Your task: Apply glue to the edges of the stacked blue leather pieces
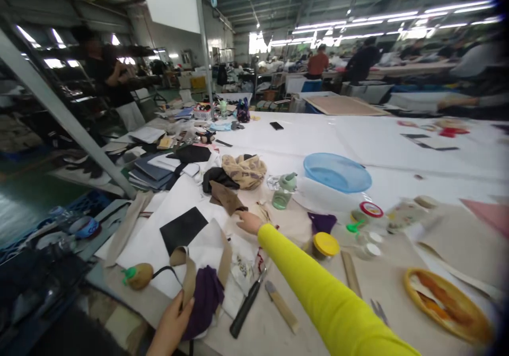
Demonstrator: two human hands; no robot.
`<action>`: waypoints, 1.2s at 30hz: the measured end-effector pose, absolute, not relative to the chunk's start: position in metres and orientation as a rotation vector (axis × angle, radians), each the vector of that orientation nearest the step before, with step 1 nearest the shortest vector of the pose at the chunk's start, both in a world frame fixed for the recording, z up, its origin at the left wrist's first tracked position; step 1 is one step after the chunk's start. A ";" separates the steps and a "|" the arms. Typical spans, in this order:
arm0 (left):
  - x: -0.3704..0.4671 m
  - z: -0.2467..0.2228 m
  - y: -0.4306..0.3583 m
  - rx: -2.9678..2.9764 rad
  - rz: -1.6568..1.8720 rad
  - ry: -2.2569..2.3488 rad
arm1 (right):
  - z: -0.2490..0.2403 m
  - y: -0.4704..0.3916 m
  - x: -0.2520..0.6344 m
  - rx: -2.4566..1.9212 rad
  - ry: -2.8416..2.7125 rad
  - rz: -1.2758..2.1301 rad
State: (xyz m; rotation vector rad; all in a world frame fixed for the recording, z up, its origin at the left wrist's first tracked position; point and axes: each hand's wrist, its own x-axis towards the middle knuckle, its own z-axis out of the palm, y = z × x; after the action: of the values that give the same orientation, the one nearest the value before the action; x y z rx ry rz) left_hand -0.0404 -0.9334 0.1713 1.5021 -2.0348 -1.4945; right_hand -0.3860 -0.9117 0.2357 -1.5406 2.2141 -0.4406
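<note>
My left hand (173, 319), low in the view, is closed around the end of a looped tan fabric strap (191, 274). Beside it, against the fingers, lies bunched dark purple cloth (207, 295). My right hand (249, 222), in a yellow sleeve (310, 281), reaches forward to the near corner of a brown cloth piece (226, 197). Its fingertips meet that corner and look pinched on it. A black rectangular piece (184, 228) lies on white sheeting between the hands. Close to the right forearm are a black-handled tool (246, 305) and a wooden-handled tool (284, 308).
Ahead stand a green glass jar (281, 199) and a blue basin (338, 173). To the right are a yellow-lidded tub (326, 244), several jars and an oval yellow dish (447, 305). A metal post (71, 112) slants at left. Other people work in the background.
</note>
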 end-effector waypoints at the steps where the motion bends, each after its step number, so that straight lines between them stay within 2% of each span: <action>1: -0.039 0.169 -0.932 1.483 -1.503 -2.023 | 0.223 -0.907 -0.384 -1.516 2.196 -0.396; 5: -0.041 0.164 -0.927 1.448 -1.540 -1.996 | 0.194 -0.888 -0.373 -1.461 2.142 -0.318; 12: -0.072 0.179 -0.932 1.279 -1.715 -1.861 | 0.189 -0.884 -0.386 -1.421 2.196 -0.438; 18: -0.096 0.236 -0.967 1.047 -1.326 -1.723 | 0.194 -0.919 -0.431 -1.354 2.407 -0.617; 21: -0.100 0.246 -0.981 1.035 -1.105 -1.718 | 0.197 -0.941 -0.453 -1.304 2.503 -0.639; 25: -0.099 0.219 -0.987 1.359 -1.274 -1.948 | 0.202 -0.971 -0.479 -1.251 2.590 -0.614; 29: -0.085 0.182 -0.986 1.357 -1.515 -1.988 | 0.210 -1.010 -0.505 -1.231 2.629 -0.569; 36: -0.066 0.174 -1.002 1.460 -1.382 -1.816 | 0.207 -1.080 -0.539 -1.142 2.687 -0.472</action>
State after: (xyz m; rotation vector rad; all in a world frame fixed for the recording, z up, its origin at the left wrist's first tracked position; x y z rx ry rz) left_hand -0.0663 -1.0022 0.1740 1.4604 -1.8159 -1.3820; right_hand -0.5390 -1.0799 0.2071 -1.1424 2.6871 -0.4718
